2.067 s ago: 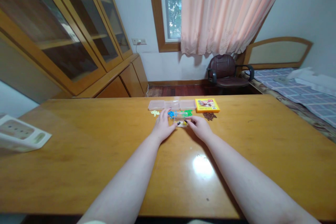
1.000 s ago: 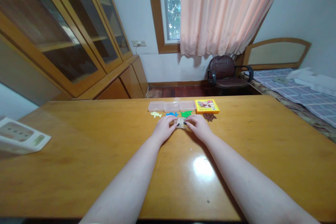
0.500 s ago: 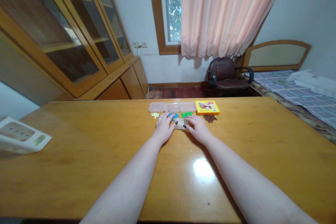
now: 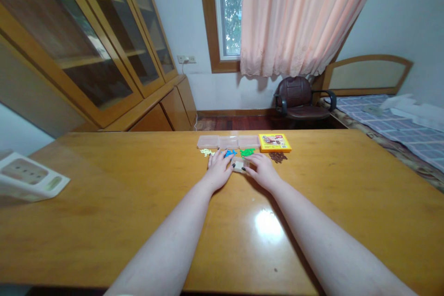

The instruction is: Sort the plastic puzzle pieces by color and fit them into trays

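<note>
A small clear plastic box point(image 4: 239, 165) sits between the left hand point(image 4: 218, 171) and right hand point(image 4: 264, 170), its sides partly hidden by fingers; whether either hand grips it, I cannot tell. Left-hand fingers partly cover the blue pieces point(image 4: 230, 153).

Two hands point(image 4: 219, 169) point(image 4: 264, 170), four piles point(image 4: 207, 152) point(image 4: 230, 153) point(image 4: 247, 152) point(image 4: 278, 157)

One head cam: wide, above table's point(image 4: 121, 203) near side, facing forward-down toward far window point(image 4: 231, 14); cabinet point(image 4: 104, 55) left, bed point(image 4: 385, 115) right.
</note>
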{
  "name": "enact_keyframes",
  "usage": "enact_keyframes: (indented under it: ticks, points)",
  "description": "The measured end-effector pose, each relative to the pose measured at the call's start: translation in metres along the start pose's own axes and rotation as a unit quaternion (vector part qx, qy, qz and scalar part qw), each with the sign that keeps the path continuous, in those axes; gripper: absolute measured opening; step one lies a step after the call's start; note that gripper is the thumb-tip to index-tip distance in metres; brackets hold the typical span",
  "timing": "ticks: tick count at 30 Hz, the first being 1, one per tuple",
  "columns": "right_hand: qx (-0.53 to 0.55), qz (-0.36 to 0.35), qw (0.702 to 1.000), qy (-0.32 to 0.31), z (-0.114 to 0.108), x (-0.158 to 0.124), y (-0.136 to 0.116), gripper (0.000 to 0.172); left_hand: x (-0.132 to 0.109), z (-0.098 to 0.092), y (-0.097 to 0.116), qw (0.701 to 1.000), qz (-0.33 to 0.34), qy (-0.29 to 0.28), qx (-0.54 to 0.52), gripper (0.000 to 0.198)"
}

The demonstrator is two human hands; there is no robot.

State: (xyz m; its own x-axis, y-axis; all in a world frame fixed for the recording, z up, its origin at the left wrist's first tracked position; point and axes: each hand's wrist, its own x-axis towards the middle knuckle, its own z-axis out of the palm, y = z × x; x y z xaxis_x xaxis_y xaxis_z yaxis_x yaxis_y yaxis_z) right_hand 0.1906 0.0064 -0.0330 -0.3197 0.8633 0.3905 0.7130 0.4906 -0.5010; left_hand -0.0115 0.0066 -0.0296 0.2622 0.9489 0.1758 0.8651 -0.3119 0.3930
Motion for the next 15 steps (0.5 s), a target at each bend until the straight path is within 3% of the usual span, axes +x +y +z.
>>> enact_keyframes:
  ticks: [15]
  points:
    - [0.007,0.011,1.000,-0.018,0.0013,0.0017,0.0013,0.038,-0.0026,0.0005,0.0022,1.000,0.005,-0.021,0.000,0.042]
